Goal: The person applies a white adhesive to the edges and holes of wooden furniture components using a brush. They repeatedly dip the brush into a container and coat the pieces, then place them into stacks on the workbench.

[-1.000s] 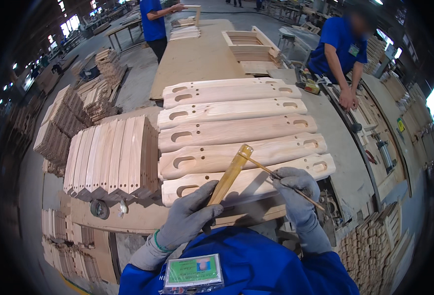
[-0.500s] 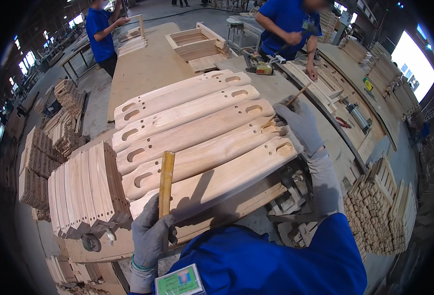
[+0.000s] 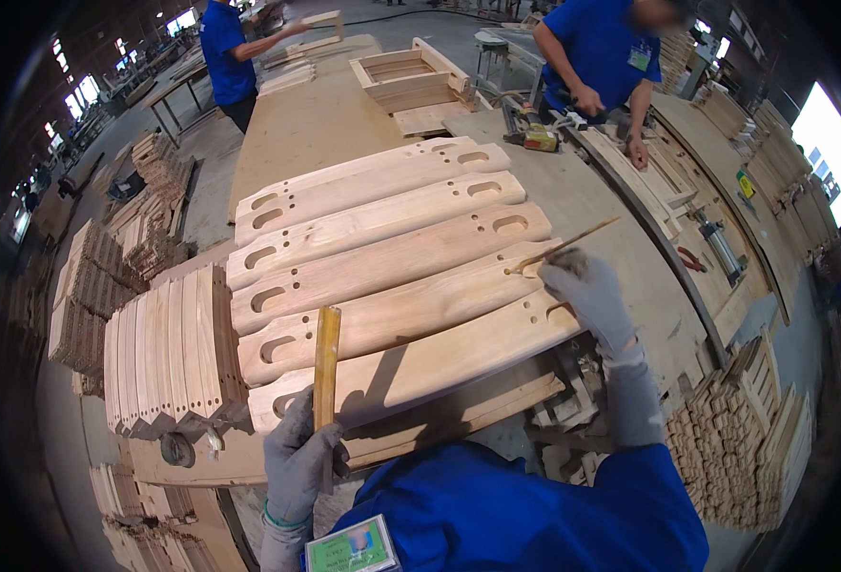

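Note:
Five pale wooden boards with rounded ends lie side by side before me, each with long slots and small round holes at its ends; the nearest board (image 3: 430, 362) borders my body. My left hand (image 3: 298, 453), in a grey glove, is closed round an upright yellow-brown strip (image 3: 326, 367) at the near board's left end. Over the right ends, my gloved right hand (image 3: 587, 300) pinches a thin brown stick (image 3: 583, 234). The stick's lower tip is at the small holes of the second-nearest board (image 3: 401, 305); whether it enters one I cannot tell.
A stack of similar boards (image 3: 168, 348) stands on the left, beside a tape roll (image 3: 177, 449). A wooden frame (image 3: 411, 81) and a yellow power tool (image 3: 533, 133) lie farther back. One co-worker (image 3: 597, 57) works at back right, another (image 3: 228, 57) at back left.
My right hand has moved nearer and turned, and the stick's tip now shows at the second-nearest board's holes instead of by its slot. The left hand still holds the strip. The view has shifted slightly.

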`<state>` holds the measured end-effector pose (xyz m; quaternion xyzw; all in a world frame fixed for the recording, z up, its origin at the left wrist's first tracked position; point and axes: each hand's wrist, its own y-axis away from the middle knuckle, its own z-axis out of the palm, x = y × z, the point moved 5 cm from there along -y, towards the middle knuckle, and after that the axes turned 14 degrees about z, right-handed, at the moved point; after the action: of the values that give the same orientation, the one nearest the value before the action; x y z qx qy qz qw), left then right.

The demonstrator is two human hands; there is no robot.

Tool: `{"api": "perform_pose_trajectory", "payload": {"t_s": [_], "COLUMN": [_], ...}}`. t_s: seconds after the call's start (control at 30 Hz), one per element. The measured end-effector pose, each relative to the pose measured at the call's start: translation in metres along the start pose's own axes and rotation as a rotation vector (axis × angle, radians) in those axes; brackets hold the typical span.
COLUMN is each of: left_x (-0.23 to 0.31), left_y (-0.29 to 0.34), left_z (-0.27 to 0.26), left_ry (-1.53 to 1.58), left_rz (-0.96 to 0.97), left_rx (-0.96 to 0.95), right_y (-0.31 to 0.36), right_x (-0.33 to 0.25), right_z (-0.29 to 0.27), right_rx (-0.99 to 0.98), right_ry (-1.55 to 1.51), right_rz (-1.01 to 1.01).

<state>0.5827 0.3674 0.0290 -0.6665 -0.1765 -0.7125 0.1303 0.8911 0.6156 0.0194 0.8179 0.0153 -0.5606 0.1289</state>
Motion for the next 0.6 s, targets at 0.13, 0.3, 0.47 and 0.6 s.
{"api": "perform_pose_trajectory", "payload": {"t_s": [0.13,0.3,0.47,0.6], "left_x": [0.001,-0.004,-0.004,-0.02], "left_y": [0.002,0.0,0.015,0.003], "left_z": [0.014,0.04,0.053,0.055], "left_ry": [0.006,-0.009,-0.139,-0.139], "left_rz": [0.037,0.045,0.01,0.107], "left_rx": [0.05,0.121,0.094,0.028], "right_y": [0.017,0.015,0.016,0.026], "right_x": [0.016,0.037,0.113,0.191], "right_z": [-0.001,-0.028,-0.141,-0.165], "right_rx": [-0.179,-0.186,0.462,0.736], "right_ry": [-0.608,-0.784,0.202,0.956], "right_rz": [0.239,0.278,0.242,0.148]}}
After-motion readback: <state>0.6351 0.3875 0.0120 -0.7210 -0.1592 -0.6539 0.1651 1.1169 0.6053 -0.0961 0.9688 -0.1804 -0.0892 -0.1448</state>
